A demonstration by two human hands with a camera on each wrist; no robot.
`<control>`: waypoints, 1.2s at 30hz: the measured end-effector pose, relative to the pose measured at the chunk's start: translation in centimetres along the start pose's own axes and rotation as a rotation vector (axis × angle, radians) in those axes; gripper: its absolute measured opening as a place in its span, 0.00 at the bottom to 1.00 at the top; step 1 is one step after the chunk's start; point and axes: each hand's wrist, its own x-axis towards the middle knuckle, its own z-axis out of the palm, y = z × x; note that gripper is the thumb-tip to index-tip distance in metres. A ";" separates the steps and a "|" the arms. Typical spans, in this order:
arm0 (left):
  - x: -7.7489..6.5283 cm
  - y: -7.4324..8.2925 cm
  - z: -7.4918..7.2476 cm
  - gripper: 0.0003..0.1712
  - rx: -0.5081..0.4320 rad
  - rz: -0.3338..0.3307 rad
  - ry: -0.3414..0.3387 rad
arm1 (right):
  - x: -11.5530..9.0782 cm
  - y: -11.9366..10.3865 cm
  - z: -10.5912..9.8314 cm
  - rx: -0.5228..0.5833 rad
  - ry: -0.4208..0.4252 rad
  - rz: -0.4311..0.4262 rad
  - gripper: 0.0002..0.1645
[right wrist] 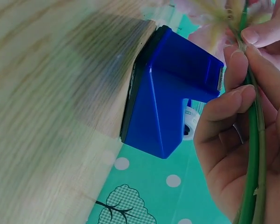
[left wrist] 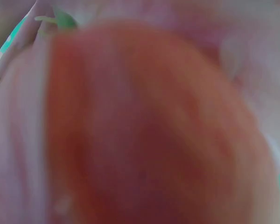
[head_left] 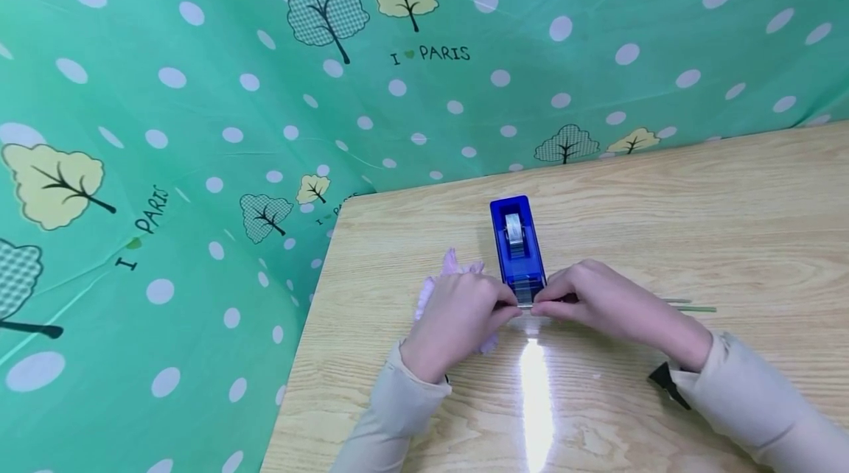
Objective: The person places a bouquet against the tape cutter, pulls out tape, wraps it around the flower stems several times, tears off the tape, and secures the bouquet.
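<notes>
A pink flower with two green stems is held between both hands. My right hand curls its fingers round the stems, as the right wrist view shows. Just below the flower head, my left hand pinches the top of the stems. Its back covers most of the pale petals in the head view. Directly beyond the fingertips stands a blue tape dispenser with a roll of clear tape and a toothed cutter. A blurred pinkish surface fills the left wrist view.
Everything is on a light wood-grain table. A green cloth with white dots and trees hangs behind it and along the left. Beside the right sleeve shows a black piece. Bright glare lies on the tabletop in front of the hands.
</notes>
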 end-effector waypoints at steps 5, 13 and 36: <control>0.0 -0.3 0.1 0.09 -0.101 -0.033 -0.073 | 0.0 -0.1 -0.2 -0.014 0.002 -0.002 0.09; 0.2 -0.4 0.1 0.10 -0.117 -0.035 -0.117 | 0.1 -0.1 0.0 -0.035 0.008 0.001 0.09; 0.2 -0.5 0.8 0.13 -0.029 0.054 -0.059 | 1.7 -0.9 1.6 -0.091 0.204 0.198 0.21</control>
